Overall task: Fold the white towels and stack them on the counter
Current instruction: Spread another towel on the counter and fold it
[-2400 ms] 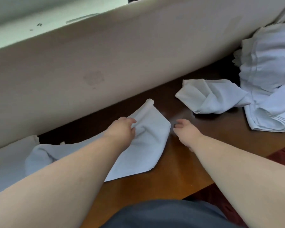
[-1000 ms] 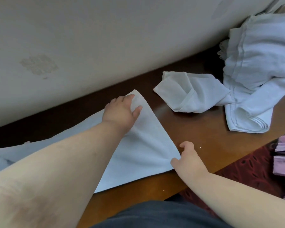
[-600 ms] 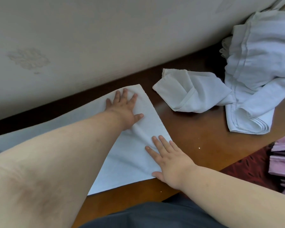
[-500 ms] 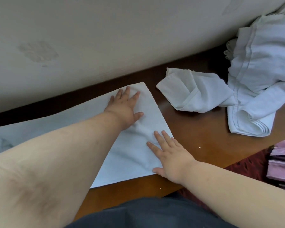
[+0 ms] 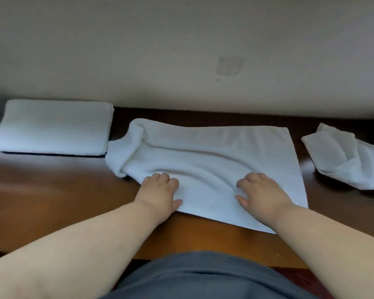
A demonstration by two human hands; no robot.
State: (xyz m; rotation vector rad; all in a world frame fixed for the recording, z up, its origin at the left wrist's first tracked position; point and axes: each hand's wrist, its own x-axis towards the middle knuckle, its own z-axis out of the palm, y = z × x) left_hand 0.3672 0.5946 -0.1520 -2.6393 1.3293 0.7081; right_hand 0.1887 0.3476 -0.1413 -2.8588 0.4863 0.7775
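A white towel [image 5: 214,152] lies spread on the brown wooden counter [image 5: 52,190], its left end bunched into a roll and its right end flat. My left hand [image 5: 160,190] rests on the towel's near left part, fingers bent down onto the cloth and thumb lying out to the right. About a hand's width to the right, my right hand [image 5: 261,193] presses the towel in the same way. Wrinkles run through the cloth between the hands. A folded white towel [image 5: 52,126] lies flat at the back left, against the wall.
A crumpled white cloth [image 5: 343,156] lies on the counter at the far right. A pale wall [image 5: 181,50] runs along the counter's back edge. My grey-clad lap fills the bottom middle, at the counter's near edge.
The view has swung left, bringing in the folded towel and losing the big pile at right. Both hands have slid left along the towel to its near part, with fingers more bent.
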